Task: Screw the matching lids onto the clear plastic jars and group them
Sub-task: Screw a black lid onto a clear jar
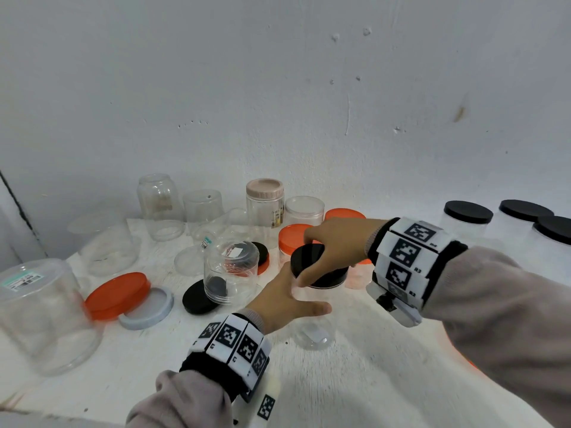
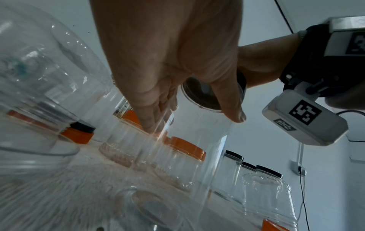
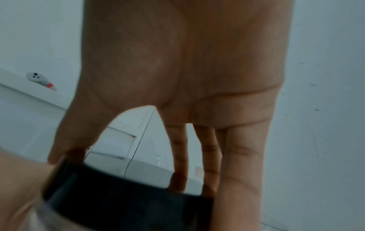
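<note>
A clear plastic jar (image 1: 312, 330) stands near the middle of the white table, and my left hand (image 1: 285, 299) grips its upper wall with thumb and fingers round it. A black lid (image 1: 318, 268) sits on the jar's mouth. My right hand (image 1: 336, 247) comes from the right and grips this lid's rim with fingers and thumb. In the left wrist view the left hand (image 2: 177, 81) wraps the jar (image 2: 189, 156) under the black lid (image 2: 205, 96). The right wrist view shows the right hand's fingers (image 3: 178, 157) on the black lid (image 3: 126, 203).
Three black-lidded jars (image 1: 468, 222) stand grouped at the right. Orange-lidded jars (image 1: 293, 239) sit behind the hands. To the left lie a loose orange lid (image 1: 117, 295), a pale lid (image 1: 146, 307), a black lid (image 1: 194, 299), an upturned clear jar (image 1: 230, 271) and several open jars (image 1: 40, 313).
</note>
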The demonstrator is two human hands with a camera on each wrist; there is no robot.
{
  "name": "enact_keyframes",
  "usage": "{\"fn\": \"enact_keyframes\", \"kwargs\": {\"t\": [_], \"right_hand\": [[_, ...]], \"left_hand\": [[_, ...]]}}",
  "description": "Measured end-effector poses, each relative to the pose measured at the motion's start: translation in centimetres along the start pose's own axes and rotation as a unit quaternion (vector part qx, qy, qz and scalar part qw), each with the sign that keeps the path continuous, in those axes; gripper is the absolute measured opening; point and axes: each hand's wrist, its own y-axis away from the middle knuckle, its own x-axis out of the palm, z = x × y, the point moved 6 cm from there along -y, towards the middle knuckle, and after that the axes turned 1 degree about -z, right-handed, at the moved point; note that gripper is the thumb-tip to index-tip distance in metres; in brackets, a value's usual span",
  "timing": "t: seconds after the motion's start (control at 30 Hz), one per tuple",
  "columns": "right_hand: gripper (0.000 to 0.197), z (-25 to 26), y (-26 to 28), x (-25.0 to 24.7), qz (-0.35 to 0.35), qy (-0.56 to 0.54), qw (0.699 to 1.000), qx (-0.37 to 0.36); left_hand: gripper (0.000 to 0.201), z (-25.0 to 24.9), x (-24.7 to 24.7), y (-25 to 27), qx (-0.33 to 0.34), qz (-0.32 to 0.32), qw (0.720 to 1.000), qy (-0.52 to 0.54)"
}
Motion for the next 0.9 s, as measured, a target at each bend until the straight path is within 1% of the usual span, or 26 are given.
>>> {"fn": "enact_keyframes", "kwargs": {"t": [0.07,0.1,0.2,0.27,0.4,0.53,0.63,0.77,0.8,0.9], "right_hand": [[0.076,0.01,-0.03,0.08,-0.011,0.006,1.000,0.005],[0.078,-0.09,-0.02,0.10,-0.005,0.002,1.000,0.003],[0.089,-0.21,0.21,0.15,0.046,-0.022,0.998,-0.030],[0.092,0.00,0.46,-0.02,0.061,-0.026,0.996,-0.056],[0.079,0.03,0.20,-0.26,0.044,-0.024,0.996,-0.075],[0.069,0.05,-0.12,0.08,0.017,-0.016,0.999,-0.048],[0.075,-0.06,-0.27,0.25,0.006,0.005,0.999,-0.036],[0.091,-0.14,0.18,0.05,0.057,-0.016,0.996,-0.069],[0.090,-0.07,0.30,-0.15,0.059,-0.021,0.995,-0.080],[0.077,0.05,0.30,-0.51,0.047,-0.021,0.994,-0.095]], "left_hand": [[0.094,-0.07,-0.01,0.09,0.001,0.000,1.000,0.003],[0.094,-0.10,-0.03,0.08,0.001,-0.002,1.000,0.000],[0.096,-0.20,-0.08,0.07,0.002,-0.011,1.000,-0.013],[0.096,-0.22,-0.05,0.10,-0.001,-0.013,1.000,-0.007],[0.102,-0.35,0.11,0.20,-0.002,-0.009,1.000,0.007],[0.101,-0.48,0.19,0.24,0.006,-0.007,1.000,0.006],[0.101,-0.50,0.22,0.28,0.003,-0.008,1.000,0.012],[0.103,-0.41,0.29,0.24,-0.002,-0.010,1.000,0.022],[0.104,-0.41,0.33,0.26,-0.003,-0.010,1.000,0.023],[0.103,-0.45,0.34,0.27,-0.001,-0.012,1.000,0.024]]}}
